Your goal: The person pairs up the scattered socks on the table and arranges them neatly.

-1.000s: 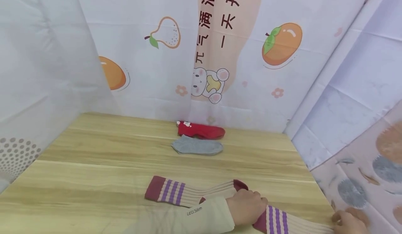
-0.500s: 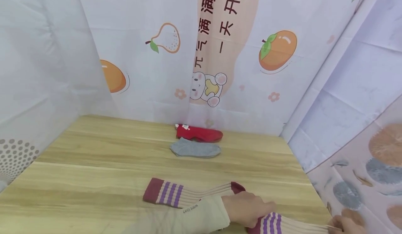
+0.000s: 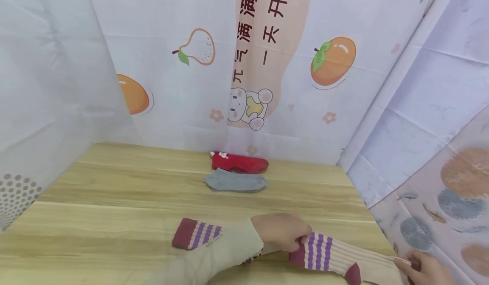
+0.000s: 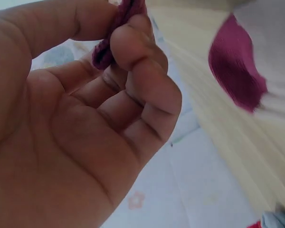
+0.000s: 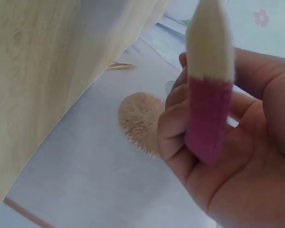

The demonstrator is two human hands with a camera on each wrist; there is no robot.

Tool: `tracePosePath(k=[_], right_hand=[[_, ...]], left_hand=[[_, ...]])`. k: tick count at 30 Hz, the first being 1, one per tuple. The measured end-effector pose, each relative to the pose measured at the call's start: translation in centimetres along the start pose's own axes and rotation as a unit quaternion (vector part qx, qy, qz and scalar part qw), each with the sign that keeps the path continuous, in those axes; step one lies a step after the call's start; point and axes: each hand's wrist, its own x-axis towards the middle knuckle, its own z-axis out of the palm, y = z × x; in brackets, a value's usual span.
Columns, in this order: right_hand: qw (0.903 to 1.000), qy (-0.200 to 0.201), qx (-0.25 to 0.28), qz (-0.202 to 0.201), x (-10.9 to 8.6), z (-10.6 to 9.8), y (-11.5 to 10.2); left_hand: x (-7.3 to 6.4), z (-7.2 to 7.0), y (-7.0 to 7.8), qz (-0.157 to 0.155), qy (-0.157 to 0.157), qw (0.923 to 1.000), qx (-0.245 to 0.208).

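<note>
A cream ribbed sock with purple stripes and maroon cuff and heel stretches between my two hands near the table's front. My left hand pinches its maroon cuff between thumb and fingers; the left wrist view shows the cuff edge there. At the other end my right hand pinches the foot part, and the maroon toe hangs in front of the palm in the right wrist view. A matching striped sock lies flat on the table, mostly hidden beneath my left sleeve.
A grey sock lies farther back on the wooden table, just in front of a red sock with a white figure. Printed curtains enclose the back and sides. The right curtain runs close to my right hand.
Both hands have raised the held sock, and its heel has come into view. My left hand has moved up and slightly left, and its sleeve now covers more of the other striped sock.
</note>
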Motion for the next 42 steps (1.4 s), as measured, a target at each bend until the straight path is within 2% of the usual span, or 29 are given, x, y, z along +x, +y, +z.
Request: tracePosePath(k=[7,14,18,23,29,34,37,42], right_hand=[[0.9994,0.017,0.006,-0.029,0.1,0.3,-1.6],[0.9908,0.096,-0.034,-0.090,-0.6,0.1,-3.6],[0.9868,0.112,-0.038,-0.111,-0.8,0.3,-4.5],[0.9865,0.112,-0.019,-0.118,-0.8,0.4,-5.4],[0.9859,0.101,0.039,-0.128,-1.4,0.8,-6.7],[0.9807,0.124,0.010,-0.151,-1.5,1.0,-8.3],[0.9763,0.128,0.014,-0.173,-1.5,1.1,-9.1],[0.9740,0.099,0.033,-0.201,-1.4,1.1,-10.7]], left_hand=[[-2.0,-0.6,-1.5,0.003,0.013,0.9997,-0.022],[-3.5,-0.8,-2.4,0.005,0.024,0.9995,-0.018],[-4.4,-0.9,-3.0,-0.001,0.026,0.9995,-0.021],[-5.5,-1.0,-3.5,-0.017,0.029,0.9991,-0.026],[-7.0,-1.5,-4.0,-0.032,0.042,0.9982,-0.027],[-8.6,-1.8,-4.5,-0.049,0.047,0.9971,-0.035],[-9.7,-1.9,-4.8,-0.056,0.050,0.9964,-0.039],[-11.3,-2.0,-5.4,-0.074,0.066,0.9942,-0.043]])
